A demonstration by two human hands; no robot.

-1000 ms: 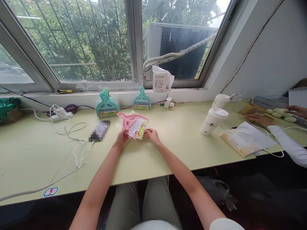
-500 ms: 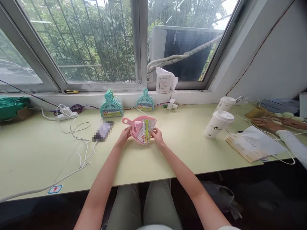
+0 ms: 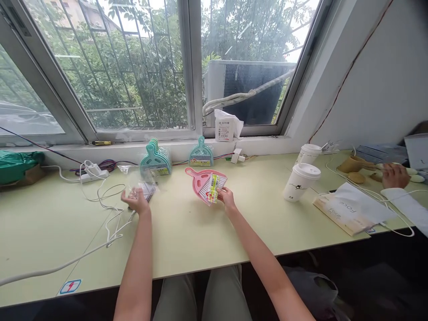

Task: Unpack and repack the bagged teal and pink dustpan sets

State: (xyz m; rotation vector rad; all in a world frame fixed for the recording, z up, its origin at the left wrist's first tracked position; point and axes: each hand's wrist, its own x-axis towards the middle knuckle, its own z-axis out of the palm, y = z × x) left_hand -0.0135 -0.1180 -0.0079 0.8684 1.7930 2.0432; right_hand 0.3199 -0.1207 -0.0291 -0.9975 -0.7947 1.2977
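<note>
One pink dustpan set [image 3: 206, 183] sits pinched in right hand [image 3: 226, 197] fingers, left hand [image 3: 136, 201] gripping one clear wrapper [image 3: 136, 179] (crumpled).

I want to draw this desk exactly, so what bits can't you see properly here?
- Phone: head view, blurred and partly behind the clear bag in the left hand.
- Label on the pink dustpan held by the right hand: print too small.
- Co-worker's hand: rest of the person cut off by the right edge.
- Green bag: cut off by the left edge.
</note>
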